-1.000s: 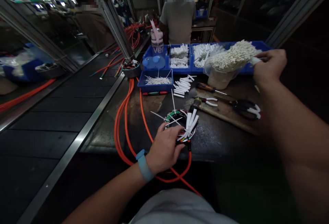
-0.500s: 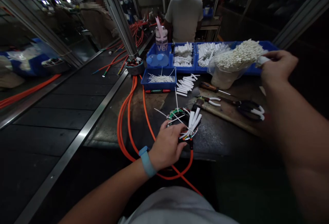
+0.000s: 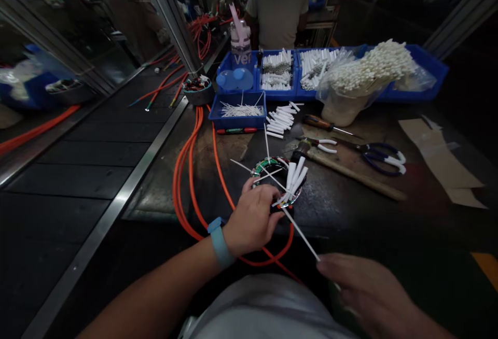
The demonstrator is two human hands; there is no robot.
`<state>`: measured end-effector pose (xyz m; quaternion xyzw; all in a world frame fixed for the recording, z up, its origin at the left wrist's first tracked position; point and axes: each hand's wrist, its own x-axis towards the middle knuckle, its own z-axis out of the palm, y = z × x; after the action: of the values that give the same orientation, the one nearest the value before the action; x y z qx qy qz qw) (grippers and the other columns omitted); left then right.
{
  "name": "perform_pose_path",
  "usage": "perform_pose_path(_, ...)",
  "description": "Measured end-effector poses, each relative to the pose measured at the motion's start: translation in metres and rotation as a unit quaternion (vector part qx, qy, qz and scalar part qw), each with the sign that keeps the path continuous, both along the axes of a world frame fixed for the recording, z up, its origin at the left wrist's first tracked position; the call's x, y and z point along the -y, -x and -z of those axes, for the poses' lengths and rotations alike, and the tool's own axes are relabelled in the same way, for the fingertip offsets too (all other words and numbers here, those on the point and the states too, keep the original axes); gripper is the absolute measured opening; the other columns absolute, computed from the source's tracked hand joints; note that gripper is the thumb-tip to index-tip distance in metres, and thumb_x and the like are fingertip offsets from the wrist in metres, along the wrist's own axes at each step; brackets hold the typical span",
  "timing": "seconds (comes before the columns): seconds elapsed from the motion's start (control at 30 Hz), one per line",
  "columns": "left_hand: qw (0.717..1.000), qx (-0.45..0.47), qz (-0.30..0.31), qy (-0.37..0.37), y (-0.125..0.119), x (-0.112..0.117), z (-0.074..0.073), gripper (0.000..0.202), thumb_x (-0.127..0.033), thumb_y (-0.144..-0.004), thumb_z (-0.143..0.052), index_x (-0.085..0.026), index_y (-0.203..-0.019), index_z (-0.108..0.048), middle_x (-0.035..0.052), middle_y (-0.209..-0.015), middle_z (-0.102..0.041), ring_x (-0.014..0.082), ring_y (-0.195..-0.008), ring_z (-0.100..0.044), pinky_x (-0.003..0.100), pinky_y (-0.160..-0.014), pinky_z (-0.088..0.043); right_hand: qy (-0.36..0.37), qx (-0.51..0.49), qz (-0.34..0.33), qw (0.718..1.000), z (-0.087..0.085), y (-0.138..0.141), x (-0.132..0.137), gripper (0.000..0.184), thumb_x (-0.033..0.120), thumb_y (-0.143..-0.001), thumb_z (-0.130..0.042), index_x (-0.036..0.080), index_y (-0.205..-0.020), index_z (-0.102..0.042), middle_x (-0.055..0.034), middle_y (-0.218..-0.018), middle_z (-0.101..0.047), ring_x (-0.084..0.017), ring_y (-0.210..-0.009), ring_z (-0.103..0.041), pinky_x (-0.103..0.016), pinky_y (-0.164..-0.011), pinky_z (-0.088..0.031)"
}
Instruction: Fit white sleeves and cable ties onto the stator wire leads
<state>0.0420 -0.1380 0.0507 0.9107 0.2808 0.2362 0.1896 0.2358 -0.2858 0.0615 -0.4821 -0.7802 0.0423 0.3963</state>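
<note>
My left hand (image 3: 252, 220), with a blue band at the wrist, grips the near left rim of a round motor stator (image 3: 267, 164). Several white sleeves (image 3: 296, 175) stand up from its right side, and thin white cable ties (image 3: 267, 143) stick out around it. Between finger and thumb, my right hand (image 3: 361, 283) pinches another white cable tie (image 3: 301, 232), whose far end reaches the stator's near edge; that hand is blurred. An orange cable (image 3: 291, 243) curves below the stator.
Blue bins (image 3: 295, 87) of white sleeves stand at the back beside a bucket (image 3: 338, 108) of bagged white ties. A screwdriver (image 3: 321, 123), pliers (image 3: 383, 157), a hammer (image 3: 350, 173) and cardboard (image 3: 438, 155) lie right. A conveyor (image 3: 78, 194) runs left; a person (image 3: 278, 7) stands beyond.
My right hand has come from the bagged ties at the back right down to the near side of the stator, now with a cable tie in it. My left hand keeps its grip.
</note>
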Motion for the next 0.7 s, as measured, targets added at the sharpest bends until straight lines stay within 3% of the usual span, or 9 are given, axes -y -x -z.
perform_pose_path(0.1, 1.0, -0.001, 0.011, 0.009, 0.0, -0.001, 0.0, 0.024, -0.015, -0.077, -0.059, -0.02, -0.094, -0.043, 0.0064, -0.101, -0.065, 0.0208, -0.098, -0.059, 0.05, -0.103, -0.027, -0.009, -0.011, -0.024, 1.0, 0.02, 0.006, 0.011, 0.03, 0.016, -0.098, -0.035, 0.016, -0.098, -0.064, -0.0074, -0.091, -0.069, -0.014, -0.09, -0.066, -0.019, -0.078, -0.056)
perform_pose_path(0.23, 0.999, -0.021, 0.022, 0.022, -0.001, -0.002, -0.004, 0.015, -0.016, -0.078, -0.058, -0.02, -0.08, -0.044, 0.0052, -0.101, -0.065, 0.021, -0.102, -0.058, 0.05, -0.103, -0.027, -0.03, 0.031, -0.047, 0.998, 0.03, 0.005, 0.014, 0.026, 0.01, -0.096, -0.035, 0.013, -0.09, -0.061, -0.0104, -0.096, -0.068, -0.016, -0.096, -0.064, -0.024, -0.08, -0.056)
perform_pose_path(0.4, 0.999, -0.037, 0.027, 0.024, -0.001, -0.002, -0.006, 0.013, -0.018, -0.078, -0.057, -0.02, -0.075, -0.044, 0.005, -0.1, -0.065, 0.0209, -0.1, -0.058, 0.05, -0.104, -0.026, -0.033, -0.002, 0.011, 0.999, 0.026, 0.013, 0.023, 0.024, 0.01, -0.094, -0.039, 0.016, -0.098, -0.062, -0.0094, -0.097, -0.068, -0.016, -0.098, -0.063, -0.024, -0.082, -0.055)
perform_pose_path(0.53, 0.998, -0.05, 0.028, 0.019, -0.001, -0.003, -0.007, 0.012, -0.018, -0.079, -0.056, -0.02, -0.076, -0.045, 0.0051, -0.099, -0.065, 0.0211, -0.099, -0.058, 0.051, -0.104, -0.026, -0.026, 0.006, -0.021, 0.999, 0.017, 0.016, 0.023, 0.023, 0.012, -0.095, -0.04, 0.015, -0.099, -0.062, -0.0089, -0.098, -0.068, -0.016, -0.098, -0.063, -0.022, -0.083, -0.054)
perform_pose_path(0.7, 0.998, -0.062, 0.031, 0.008, -0.001, -0.003, -0.007, 0.011, -0.019, -0.08, -0.055, -0.02, -0.077, -0.044, 0.0056, -0.098, -0.065, 0.021, -0.1, -0.057, 0.049, -0.104, -0.026, -0.037, -0.021, 0.009, 0.999, 0.025, 0.022, 0.021, 0.023, 0.014, -0.096, -0.04, 0.017, -0.097, -0.062, -0.0084, -0.099, -0.068, -0.016, -0.097, -0.064, -0.024, -0.082, -0.055)
